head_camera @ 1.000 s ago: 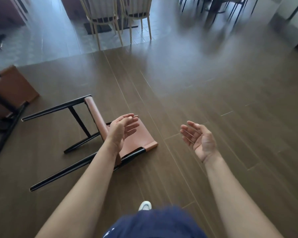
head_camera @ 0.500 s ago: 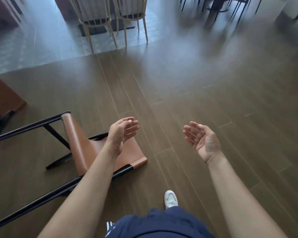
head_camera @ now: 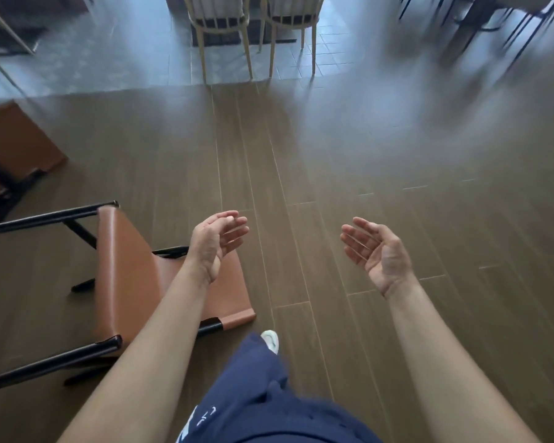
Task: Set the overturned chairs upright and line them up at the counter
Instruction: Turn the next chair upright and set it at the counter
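Note:
An overturned chair [head_camera: 131, 276] with a tan leather seat and black metal legs lies on its side on the wooden floor at the lower left. My left hand [head_camera: 216, 239] hovers above its backrest, fingers relaxed, touching nothing. To the right, over bare floor, my right hand [head_camera: 376, 251] is held palm up and open, holding nothing. A second tan chair [head_camera: 16, 145] with a black frame shows at the left edge, partly cut off; its pose is unclear.
Two light wooden chairs [head_camera: 250, 24] stand upright at the far end on a tiled floor. Dark chair legs [head_camera: 480, 24] blur at the top right. My leg in navy shorts and a white shoe [head_camera: 271, 340] are at the bottom.
The view has swung so the overturned chair sits lower and further left. Both hands stay open in about the same pose. My foot has stepped forward beside the chair.

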`<state>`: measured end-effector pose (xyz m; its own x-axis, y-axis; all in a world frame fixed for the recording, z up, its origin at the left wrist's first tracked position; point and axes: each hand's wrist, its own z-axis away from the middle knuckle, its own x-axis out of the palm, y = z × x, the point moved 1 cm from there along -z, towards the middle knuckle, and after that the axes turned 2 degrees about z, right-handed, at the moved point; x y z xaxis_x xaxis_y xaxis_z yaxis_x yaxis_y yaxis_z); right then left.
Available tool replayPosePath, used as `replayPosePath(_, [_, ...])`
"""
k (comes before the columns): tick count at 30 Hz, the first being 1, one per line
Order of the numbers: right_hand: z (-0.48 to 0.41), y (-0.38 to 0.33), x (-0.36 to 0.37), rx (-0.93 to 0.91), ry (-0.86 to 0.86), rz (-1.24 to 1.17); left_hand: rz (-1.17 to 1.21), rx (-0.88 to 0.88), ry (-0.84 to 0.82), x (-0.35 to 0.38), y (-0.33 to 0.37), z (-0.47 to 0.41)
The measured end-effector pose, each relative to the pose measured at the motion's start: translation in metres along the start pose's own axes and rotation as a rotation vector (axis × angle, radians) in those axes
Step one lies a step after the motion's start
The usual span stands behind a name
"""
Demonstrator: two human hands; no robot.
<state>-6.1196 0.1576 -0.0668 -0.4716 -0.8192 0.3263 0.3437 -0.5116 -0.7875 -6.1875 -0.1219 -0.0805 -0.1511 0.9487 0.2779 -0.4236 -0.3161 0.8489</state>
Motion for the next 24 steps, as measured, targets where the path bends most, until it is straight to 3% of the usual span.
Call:
replayPosePath(13, [-0.169,-0.075,0.086,0.034,-0.167,0.078,0.025,0.009,0.102,0.036,0.056,-0.14])
replayPosePath(24, [-0.276,-0.103,0.165,0.172,-0.315,0.169,0.13,0.048,0.33,0.03,0.09,-0.197])
